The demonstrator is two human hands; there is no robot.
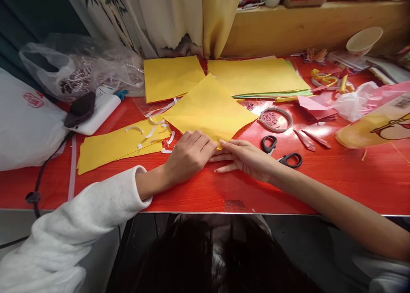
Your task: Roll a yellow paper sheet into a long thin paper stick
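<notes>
A square sheet of yellow paper [208, 107] lies turned like a diamond, one corner toward me. At that near corner my left hand [192, 153] is closed, its fingers curled over the paper's edge. Against the same corner my right hand [245, 158] pinches with thumb and forefinger, the other fingers stretched out below. The corner's very tip is partly hidden between the hands. Just beyond my right wrist lie black-handled scissors [290, 159], their blades mostly covered by the hand and forearm. A roll of tape [291, 121] rests on the red table [192, 194] behind them.
Yellow strips [105, 150] with white curled scraps lie left. Behind are a yellow sheet [173, 77] and a paper stack [256, 75]. A plastic cup [355, 133], folded pink pieces [304, 140] and a white bowl [363, 41] are right; a white bag [28, 126] stands far left.
</notes>
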